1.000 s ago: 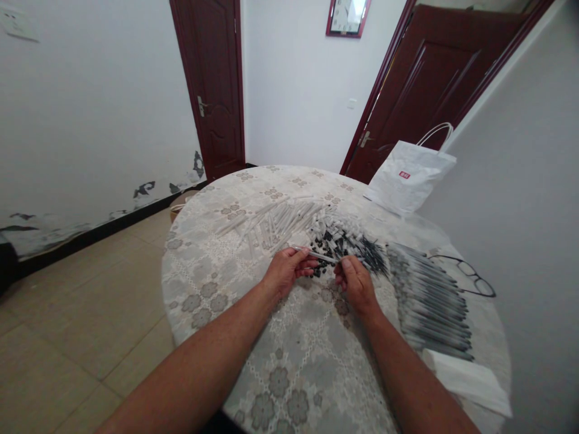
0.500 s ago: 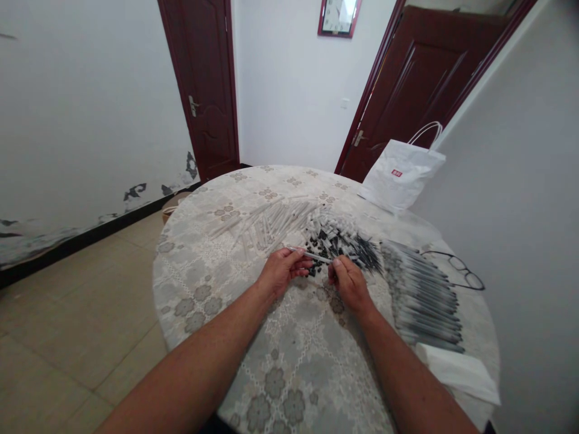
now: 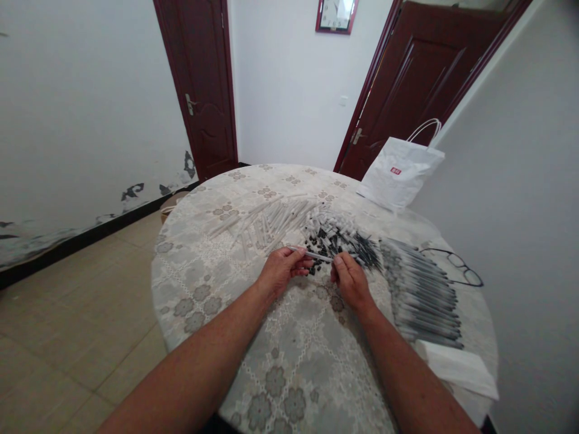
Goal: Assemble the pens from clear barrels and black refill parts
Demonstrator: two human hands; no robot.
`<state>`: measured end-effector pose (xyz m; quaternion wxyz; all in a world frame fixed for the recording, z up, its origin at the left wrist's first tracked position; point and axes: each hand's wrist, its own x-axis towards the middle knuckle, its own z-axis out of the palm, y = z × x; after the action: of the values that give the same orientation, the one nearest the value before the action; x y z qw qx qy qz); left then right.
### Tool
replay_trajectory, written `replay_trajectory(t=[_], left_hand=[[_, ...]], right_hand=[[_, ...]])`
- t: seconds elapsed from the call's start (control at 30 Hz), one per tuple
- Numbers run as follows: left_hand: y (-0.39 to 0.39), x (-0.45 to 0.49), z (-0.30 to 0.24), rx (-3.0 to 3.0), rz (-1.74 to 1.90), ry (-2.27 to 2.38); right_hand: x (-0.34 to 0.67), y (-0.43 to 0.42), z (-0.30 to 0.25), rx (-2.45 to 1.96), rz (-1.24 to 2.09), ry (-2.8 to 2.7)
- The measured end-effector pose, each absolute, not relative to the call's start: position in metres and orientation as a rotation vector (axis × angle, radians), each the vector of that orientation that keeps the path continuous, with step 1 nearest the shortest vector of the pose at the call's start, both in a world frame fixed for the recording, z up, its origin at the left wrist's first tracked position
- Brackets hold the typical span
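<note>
Between my two hands, a slim pale pen barrel (image 3: 318, 257) is held nearly level above the near edge of the parts pile. My left hand (image 3: 284, 266) pinches its left end between thumb and fingers. At the right end, the thumb and fingers of my right hand (image 3: 350, 278) are closed on it; the exact tip is hidden. Just beyond lie small black parts (image 3: 313, 271), white caps (image 3: 337, 218) and thin dark pointed pieces (image 3: 368, 248). Clear empty pen tubes (image 3: 271, 222) are spread out to the left of these.
On the right, a stack of assembled-looking grey pens (image 3: 427, 295) lies beside eyeglasses (image 3: 461, 268) and a folded white packet (image 3: 459, 367). A white paper bag (image 3: 400, 173) stands at the back right of the round table, which has a patterned cloth (image 3: 275, 361).
The camera view has shifted very slightly. Both hands keep the same hold on the pen barrel, with hardly any visible movement.
</note>
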<state>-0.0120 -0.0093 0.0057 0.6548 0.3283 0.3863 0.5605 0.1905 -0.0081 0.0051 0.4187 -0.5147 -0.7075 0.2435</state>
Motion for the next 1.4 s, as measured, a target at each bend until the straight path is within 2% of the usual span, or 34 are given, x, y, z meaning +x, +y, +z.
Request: replay_trajectory(t=[0.5, 1.0, 1.4], left_hand=[[-0.01, -0.019, 0.011, 0.924, 1.199, 0.905], [-0.006, -0.022, 0.008, 0.834, 1.292, 0.9], [-0.004, -0.028, 0.009, 0.76, 1.38, 0.854]], right_hand=[[0.192, -0.004, 0.004, -1.326, 0.625, -1.739], [0.19, -0.003, 0.01, -1.21, 0.807, -1.636], [0.19, -0.006, 0.014, -1.199, 0.789, -1.617]])
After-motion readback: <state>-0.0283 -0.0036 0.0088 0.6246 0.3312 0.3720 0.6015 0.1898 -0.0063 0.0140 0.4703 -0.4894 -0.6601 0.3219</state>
